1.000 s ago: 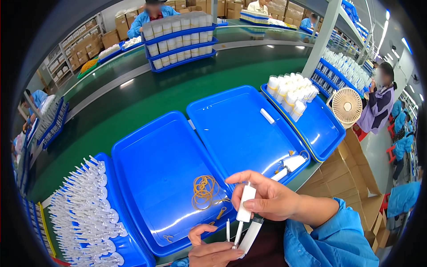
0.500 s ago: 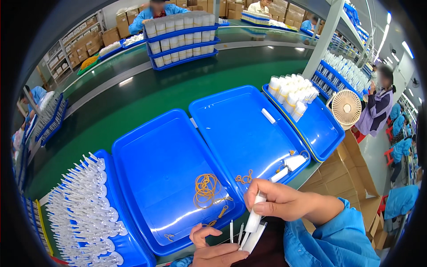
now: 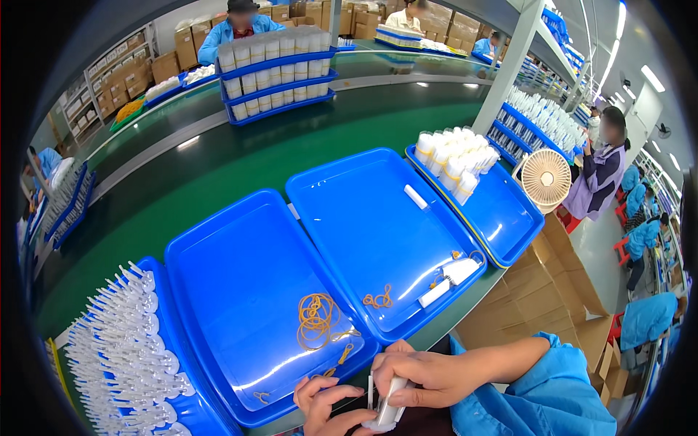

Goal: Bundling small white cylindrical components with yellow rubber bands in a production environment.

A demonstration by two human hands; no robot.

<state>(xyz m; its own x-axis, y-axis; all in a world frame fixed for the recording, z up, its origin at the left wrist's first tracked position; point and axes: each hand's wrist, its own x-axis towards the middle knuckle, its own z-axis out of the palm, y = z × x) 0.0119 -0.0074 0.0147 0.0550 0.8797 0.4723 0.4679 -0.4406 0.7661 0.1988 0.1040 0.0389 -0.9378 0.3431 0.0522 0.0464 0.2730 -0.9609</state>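
At the lower edge, close to my body, my two hands meet over small white pieces. My right hand (image 3: 432, 374) pinches a white strip-like piece (image 3: 396, 389) between thumb and fingers, its lower end down at the left fingers. My left hand (image 3: 327, 407) has its thumb and a finger closed on a white, partly see-through piece (image 3: 383, 420), while other fingers stand raised. A thin white stick (image 3: 370, 391) pokes up between the hands. Just beyond lies a blue tray (image 3: 240, 291) with a heap of tan rubber bands (image 3: 318, 321) at its near right.
A second blue tray (image 3: 363, 218) holds rubber bands and white pieces. Rubber-banded white bundles (image 3: 456, 160) fill part of the right tray. White stick-like parts (image 3: 120, 349) crowd the left tray. A fan (image 3: 545, 179), open cardboard box (image 3: 542, 291) and stacked trays (image 3: 280, 80) stand around.
My right hand has come down and left, bringing its white piece onto the pieces at my left hand. The whole view has shifted slightly, so the trays appear further left.
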